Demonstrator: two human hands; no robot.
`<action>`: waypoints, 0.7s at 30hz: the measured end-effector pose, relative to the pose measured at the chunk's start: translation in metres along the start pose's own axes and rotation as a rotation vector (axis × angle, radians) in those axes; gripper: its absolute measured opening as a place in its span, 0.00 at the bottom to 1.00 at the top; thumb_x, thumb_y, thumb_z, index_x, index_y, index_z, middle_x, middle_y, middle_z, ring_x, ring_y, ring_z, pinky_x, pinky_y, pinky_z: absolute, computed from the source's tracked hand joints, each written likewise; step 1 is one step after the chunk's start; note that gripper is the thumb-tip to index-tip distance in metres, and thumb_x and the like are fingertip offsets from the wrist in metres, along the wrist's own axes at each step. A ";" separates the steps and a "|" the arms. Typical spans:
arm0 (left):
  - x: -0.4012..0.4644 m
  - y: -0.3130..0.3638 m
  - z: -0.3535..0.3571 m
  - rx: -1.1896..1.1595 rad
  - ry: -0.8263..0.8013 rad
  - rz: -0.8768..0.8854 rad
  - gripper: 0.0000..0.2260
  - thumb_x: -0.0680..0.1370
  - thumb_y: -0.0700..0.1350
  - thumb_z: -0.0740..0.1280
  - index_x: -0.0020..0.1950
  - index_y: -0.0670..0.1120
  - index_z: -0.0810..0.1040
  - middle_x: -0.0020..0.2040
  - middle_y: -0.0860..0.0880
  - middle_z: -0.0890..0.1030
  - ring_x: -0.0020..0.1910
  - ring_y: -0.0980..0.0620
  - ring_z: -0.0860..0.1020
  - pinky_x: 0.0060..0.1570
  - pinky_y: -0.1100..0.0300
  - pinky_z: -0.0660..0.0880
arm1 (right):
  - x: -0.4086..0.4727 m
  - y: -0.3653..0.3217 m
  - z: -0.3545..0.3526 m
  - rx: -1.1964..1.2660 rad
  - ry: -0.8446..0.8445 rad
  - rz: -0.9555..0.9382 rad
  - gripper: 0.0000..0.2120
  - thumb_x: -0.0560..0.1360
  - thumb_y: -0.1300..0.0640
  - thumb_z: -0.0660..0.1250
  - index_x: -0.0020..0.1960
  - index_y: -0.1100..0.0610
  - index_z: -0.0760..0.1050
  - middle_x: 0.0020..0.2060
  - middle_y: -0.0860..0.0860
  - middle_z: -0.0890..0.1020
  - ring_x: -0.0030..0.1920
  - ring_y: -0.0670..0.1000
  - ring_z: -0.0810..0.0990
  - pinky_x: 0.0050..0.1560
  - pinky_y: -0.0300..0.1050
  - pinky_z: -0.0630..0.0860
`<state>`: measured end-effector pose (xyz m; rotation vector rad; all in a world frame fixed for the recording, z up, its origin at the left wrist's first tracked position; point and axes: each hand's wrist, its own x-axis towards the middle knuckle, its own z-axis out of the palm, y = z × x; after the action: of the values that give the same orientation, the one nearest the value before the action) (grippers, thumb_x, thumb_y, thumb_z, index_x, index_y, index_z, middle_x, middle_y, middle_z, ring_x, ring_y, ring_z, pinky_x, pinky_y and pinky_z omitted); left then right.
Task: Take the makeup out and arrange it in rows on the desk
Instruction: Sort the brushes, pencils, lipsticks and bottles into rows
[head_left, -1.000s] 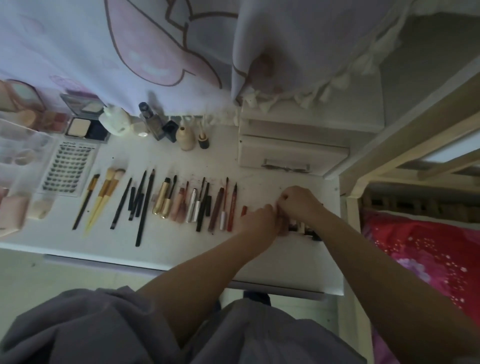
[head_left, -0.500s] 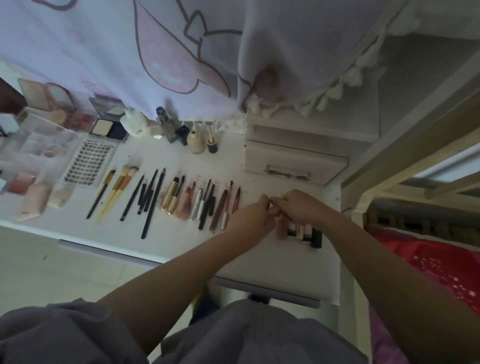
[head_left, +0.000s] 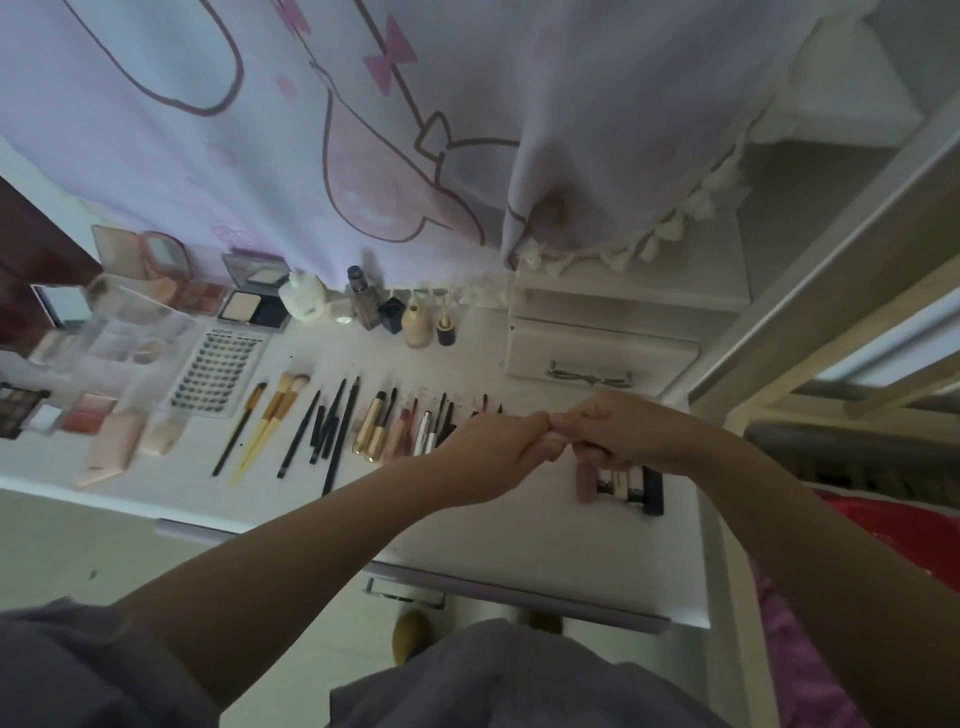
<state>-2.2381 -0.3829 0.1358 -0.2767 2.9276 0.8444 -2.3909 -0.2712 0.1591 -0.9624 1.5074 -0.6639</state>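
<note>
A white desk carries the makeup. Along its back edge stand a white bottle, a dark bottle and a beige bottle, with a powder compact to their left. A lash card lies nearer, beside a row of brushes and pencils. Lipsticks lie side by side at the right, and a small drawer box sits behind them.
</note>
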 end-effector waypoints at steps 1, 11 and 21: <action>0.000 0.000 0.002 0.003 0.000 0.010 0.13 0.82 0.51 0.54 0.55 0.45 0.72 0.42 0.45 0.80 0.40 0.44 0.77 0.36 0.56 0.64 | -0.001 0.002 0.001 0.012 -0.002 -0.001 0.22 0.79 0.45 0.57 0.29 0.47 0.76 0.21 0.44 0.69 0.21 0.45 0.62 0.22 0.34 0.61; 0.006 -0.007 0.018 -0.116 -0.219 -0.053 0.11 0.80 0.56 0.55 0.50 0.49 0.67 0.33 0.54 0.70 0.29 0.58 0.68 0.30 0.58 0.62 | -0.011 0.022 -0.004 -0.095 -0.083 0.166 0.11 0.78 0.45 0.60 0.46 0.50 0.77 0.37 0.50 0.81 0.32 0.44 0.76 0.33 0.36 0.72; 0.032 -0.041 0.039 -0.390 0.094 -0.431 0.09 0.79 0.47 0.63 0.54 0.46 0.80 0.43 0.47 0.77 0.42 0.49 0.75 0.41 0.60 0.69 | 0.024 0.072 -0.018 -0.388 0.605 0.098 0.09 0.78 0.54 0.62 0.52 0.56 0.78 0.48 0.51 0.80 0.43 0.47 0.78 0.41 0.36 0.70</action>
<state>-2.2608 -0.4012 0.0773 -0.9523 2.5940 1.3359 -2.4223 -0.2576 0.0898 -1.0151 2.2649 -0.6343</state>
